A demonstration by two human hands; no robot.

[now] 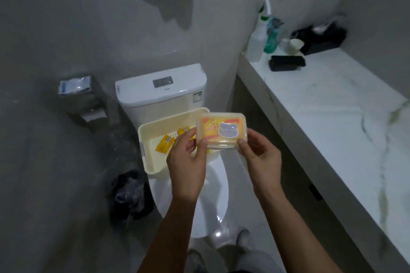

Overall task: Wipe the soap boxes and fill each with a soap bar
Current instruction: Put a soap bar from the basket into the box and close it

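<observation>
Two bare forearms reach forward from the lower edge of the view. Left hand [188,157] and right hand [259,155] together hold a translucent rectangular plastic soap box [220,132] with rounded corners, its lid bearing a grey bear-shaped sticker; each thumb lies on the near edge of the lid, the other fingers curled beneath. An orange-yellow wrapped soap bar [209,126] shows through the lid. Just beyond the left hand, a cream plastic basket [155,124] sits on the closed white toilet lid [216,186], holding yellow wrapped soap bars [164,143]. Behind the basket stands the white toilet cistern [160,91]. Well to the right of the right hand runs a white marble bench [332,104], carrying spray bottles [258,40] and a black box [287,63] at its far end. A black bin [131,195] stands on the floor, left of the left forearm.
</observation>
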